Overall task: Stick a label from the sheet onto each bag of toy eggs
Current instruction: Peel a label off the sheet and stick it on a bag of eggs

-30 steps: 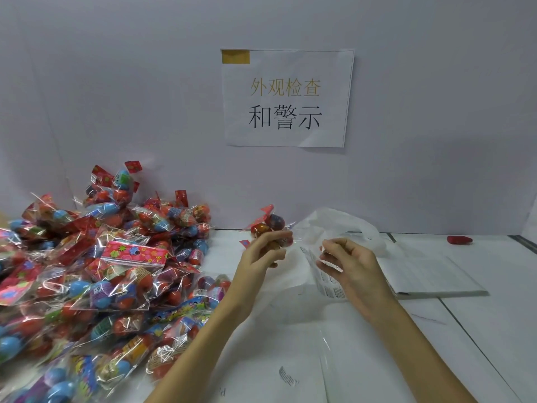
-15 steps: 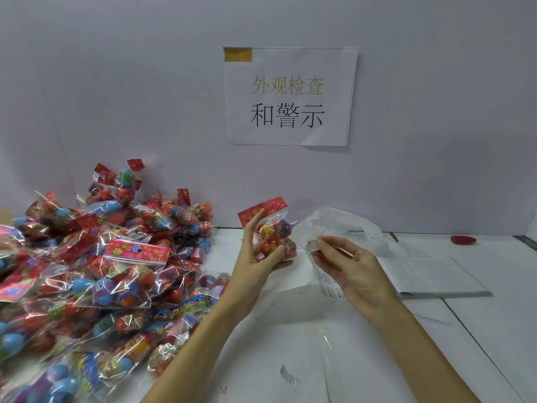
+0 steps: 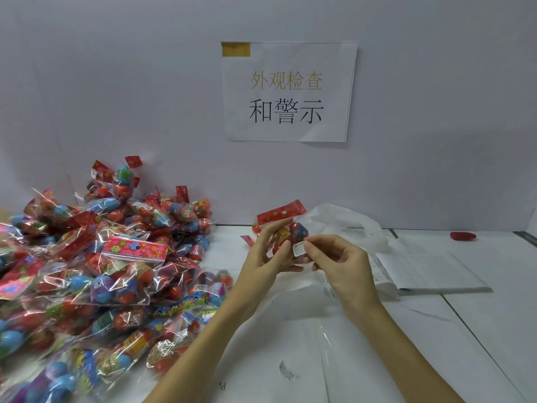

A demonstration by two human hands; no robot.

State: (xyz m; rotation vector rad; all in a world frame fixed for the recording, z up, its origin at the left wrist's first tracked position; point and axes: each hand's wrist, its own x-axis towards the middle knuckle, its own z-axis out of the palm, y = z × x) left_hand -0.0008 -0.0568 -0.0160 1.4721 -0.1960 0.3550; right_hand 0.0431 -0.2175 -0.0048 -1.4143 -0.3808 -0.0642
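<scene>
From the head camera, we've got the left hand (image 3: 263, 251) gripping one bag of toy eggs (image 3: 286, 231) up off the bench (image 3: 479, 330), fingers curled round its body, red header card on top. The right hand (image 3: 337, 258) pinches a small white warning label (image 3: 299, 249) between thumb and forefinger, and that label looks to be touching the bag's clear front.

So we're at the sticking step. To do it well, we'd say: keep the bag steady in the left, lay one edge of the label down first, then stroke across with the thumb so the crinkly film doesn't trap a wrinkle. Over a round egg the label may lift at its corners, so press those down.

The label sheet (image 3: 380, 274) lies just beyond the right wrist, partly hidden. The pile of bagged eggs (image 3: 110, 271) waits at the left, well apart from the hands; we can't tell which carry labels already.
</scene>
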